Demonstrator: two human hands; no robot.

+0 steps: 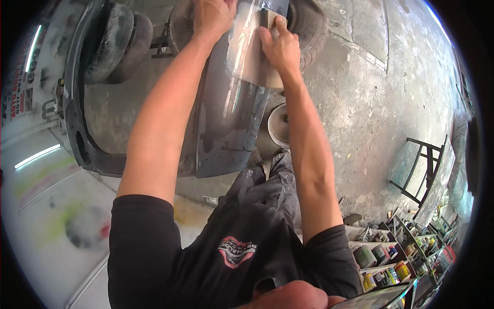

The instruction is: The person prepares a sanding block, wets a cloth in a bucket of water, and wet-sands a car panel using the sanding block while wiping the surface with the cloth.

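Near the upper edge of the view, over a long grey body panel (221, 139) with a beige patch (251, 67) on its surface, both hands are stretched forward. A small tan pad (271, 19) is grasped by the right hand (283, 49), with the thumb and index finger laid on it and the other fingers curled beneath; the pad is held against the panel, at the right side of the patch. The left hand (213, 18) is placed to the left of the patch, beside the panel's upper part; its fingers are partly cut off by the edge, so whether they are clenched or released cannot be told.

To the left, a curved dark grey frame (98, 164) is seen, with two worn tyres (116, 44) within its outline. Another tyre (313, 33) is partly hidden behind the right hand, and a round pale disc (278, 123) is partly covered by the right forearm. Farther right, a black metal stand (429, 165) is set on the concrete floor (360, 129), and cans (365, 256) are lined up on shelves (373, 269).
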